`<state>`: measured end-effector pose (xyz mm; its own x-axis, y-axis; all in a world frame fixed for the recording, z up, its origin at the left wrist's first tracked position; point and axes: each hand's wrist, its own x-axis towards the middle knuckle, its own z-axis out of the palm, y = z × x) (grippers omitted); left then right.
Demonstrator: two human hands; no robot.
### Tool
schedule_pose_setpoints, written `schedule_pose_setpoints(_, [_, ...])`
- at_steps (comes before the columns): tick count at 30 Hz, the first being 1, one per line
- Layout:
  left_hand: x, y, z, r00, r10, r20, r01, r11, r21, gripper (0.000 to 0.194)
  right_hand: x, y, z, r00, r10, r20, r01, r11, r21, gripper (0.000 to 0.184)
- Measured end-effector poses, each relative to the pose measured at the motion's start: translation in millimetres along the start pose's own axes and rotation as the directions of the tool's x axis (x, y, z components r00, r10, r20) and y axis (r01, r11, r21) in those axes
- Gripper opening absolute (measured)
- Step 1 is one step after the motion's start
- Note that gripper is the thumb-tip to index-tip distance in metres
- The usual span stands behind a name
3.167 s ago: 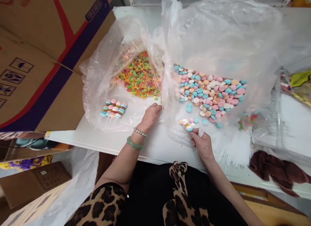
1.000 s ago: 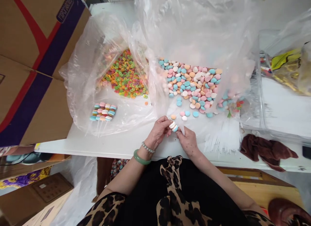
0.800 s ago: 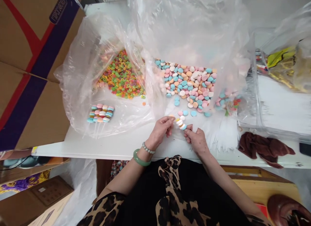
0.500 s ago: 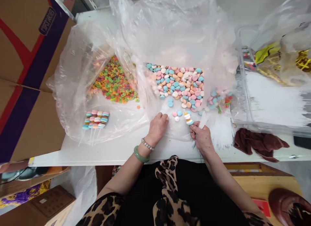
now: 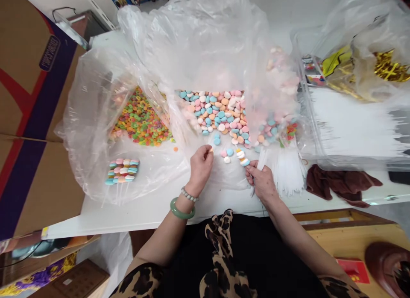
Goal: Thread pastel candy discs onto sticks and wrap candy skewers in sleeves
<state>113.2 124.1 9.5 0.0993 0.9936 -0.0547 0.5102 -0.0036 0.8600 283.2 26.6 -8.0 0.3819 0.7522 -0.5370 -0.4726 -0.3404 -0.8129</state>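
Note:
My right hand (image 5: pixel 261 181) pinches a thin white stick threaded with a few pastel candy discs, the candy skewer (image 5: pixel 242 157). My left hand (image 5: pixel 200 165) is closed in a pinch on a small orange candy (image 5: pixel 212 150) just left of several loose discs (image 5: pixel 226 155). Behind them a pile of pastel disc candies (image 5: pixel 221 113) lies on an open clear plastic bag (image 5: pixel 205 45). To the left, colourful ring candies (image 5: pixel 139 122) fill a second clear bag (image 5: pixel 92 118). Several finished skewers (image 5: pixel 121 170) lie side by side on that bag's front.
A bundle of white sticks (image 5: pixel 285 172) lies right of my right hand. A brown cloth (image 5: pixel 339 184) and clear tub (image 5: pixel 352 127) of white sticks sit further right. Cardboard boxes (image 5: pixel 28 97) stand left of the white table (image 5: pixel 144 210).
My hands, together on the skewer a second ago, have parted. The left hand went to the loose discs and picked up an orange one; the right keeps the skewer. The view shifted.

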Motion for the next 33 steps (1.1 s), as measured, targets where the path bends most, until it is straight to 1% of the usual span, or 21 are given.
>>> schedule_pose_setpoints(1, [6.8,1.3,3.0,0.995,0.099,-0.016,-0.096,0.987,0.125,0.017,0.2,0.3,0.0,1.0,-0.001,0.001,0.001,1.0,0.001,0.024])
schedule_pose_setpoints(2, [14.1,2.0,6.7,0.982,0.191,0.002,-0.185,0.95,0.252,0.018,0.5,0.7,0.0,1.0,-0.001,0.0,0.001,1.0,0.0,0.024])
schedule_pose_setpoints(4, [28.5,0.8,15.6,0.947,0.304,0.103,-0.317,0.834,0.451,0.019,1.2,1.4,0.0,1.0,0.002,-0.006,-0.002,1.0,-0.002,0.025])
schedule_pose_setpoints(6, [40.2,-3.0,23.8,0.916,0.329,0.229,-0.401,0.723,0.563,0.021,2.1,2.1,-0.4,1.0,0.003,-0.008,-0.003,1.0,-0.001,0.025])
schedule_pose_setpoints(8, [46.4,-7.2,28.5,0.895,0.33,0.3,-0.446,0.654,0.61,0.022,2.8,2.6,-1.4,1.0,0.003,0.002,-0.003,1.0,0.001,0.024])
schedule_pose_setpoints(11, [44.0,-9.7,27.6,0.894,0.329,0.304,-0.448,0.65,0.614,0.022,3.0,2.8,-3.1,1.0,0.007,0.018,-0.007,1.0,-0.01,0.022])
schedule_pose_setpoints(16, [27.1,-10.1,18.0,0.903,0.292,0.315,-0.423,0.733,0.533,0.018,1.4,2.4,-1.3,0.998,0.039,0.042,-0.037,0.999,-0.034,0.021])
schedule_pose_setpoints(18, [23.8,-14.3,15.7,0.885,0.33,0.329,-0.457,0.757,0.468,0.02,0.8,2.5,0.7,0.997,0.051,0.055,-0.048,0.998,-0.047,0.022])
schedule_pose_setpoints(21, [24.4,-23.3,14.5,0.825,0.405,0.393,-0.546,0.751,0.372,0.022,-0.2,2.6,3.2,0.996,0.052,0.075,-0.047,0.996,-0.073,0.023])
schedule_pose_setpoints(22, [25.3,-25.5,14.3,0.817,0.415,0.401,-0.555,0.757,0.346,0.023,-0.9,2.5,3.7,0.996,0.045,0.08,-0.038,0.996,-0.085,0.024])
schedule_pose_setpoints(23, [26.2,-26.8,13.8,0.825,0.413,0.385,-0.54,0.778,0.322,0.023,-2.0,2.1,4.0,0.996,0.035,0.082,-0.026,0.994,-0.106,0.024])
schedule_pose_setpoints(24, [26.7,-26.8,12.9,0.852,0.395,0.344,-0.496,0.819,0.287,0.023,-3.5,1.5,4.3,0.996,0.02,0.083,-0.009,0.99,-0.139,0.023])
schedule_pose_setpoints(25, [26.8,-25.6,11.3,0.892,0.356,0.277,-0.422,0.878,0.228,0.024,-5.5,0.6,4.6,0.997,-0.006,0.083,0.022,0.981,-0.191,0.022])
schedule_pose_setpoints(26, [26.2,-23.1,8.9,0.937,0.286,0.201,-0.315,0.94,0.13,0.024,-8.1,-0.7,5.2,0.995,-0.051,0.084,0.072,0.962,-0.262,0.021])
schedule_pose_setpoints(27, [24.9,-19.6,5.6,0.973,0.181,0.142,-0.182,0.983,-0.012,0.026,-11.1,-2.3,6.1,0.989,-0.116,0.096,0.142,0.926,-0.349,0.02])
schedule_pose_setpoints(28, [22.8,-15.6,1.5,0.991,0.056,0.124,-0.032,0.982,-0.187,0.027,-14.5,-4.1,7.5,0.973,-0.192,0.126,0.228,0.869,-0.44,0.019])
schedule_pose_setpoints(29, [20.1,-11.5,-3.2,0.986,-0.063,0.156,0.117,0.924,-0.365,0.029,-18.1,-5.9,9.5,0.948,-0.267,0.175,0.319,0.793,-0.519,0.019])
schedule_pose_setpoints(30, [16.8,-7.9,-8.2,0.963,-0.153,0.223,0.25,0.821,-0.513,0.032,-21.5,-7.6,12.0,0.914,-0.327,0.238,0.404,0.711,-0.576,0.02])
schedule_pose_setpoints(31, [13.2,-5.0,-13.3,0.932,-0.208,0.298,0.355,0.703,-0.617,0.034,-24.8,-8.9,15.0,0.881,-0.366,0.301,0.473,0.638,-0.608,0.021])
schedule_pose_setpoints(32, [9.3,-3.0,-18.1,0.903,-0.235,0.36,0.427,0.596,-0.68,0.036,-27.6,-9.6,18.2,0.852,-0.387,0.353,0.522,0.583,-0.622,0.022])
schedule_pose_setpoints(33, [5.3,-2.1,-22.3,0.883,-0.248,0.398,0.469,0.514,-0.718,0.038,-30.0,-9.8,21.4,0.831,-0.396,0.39,0.555,0.547,-0.627,0.022])
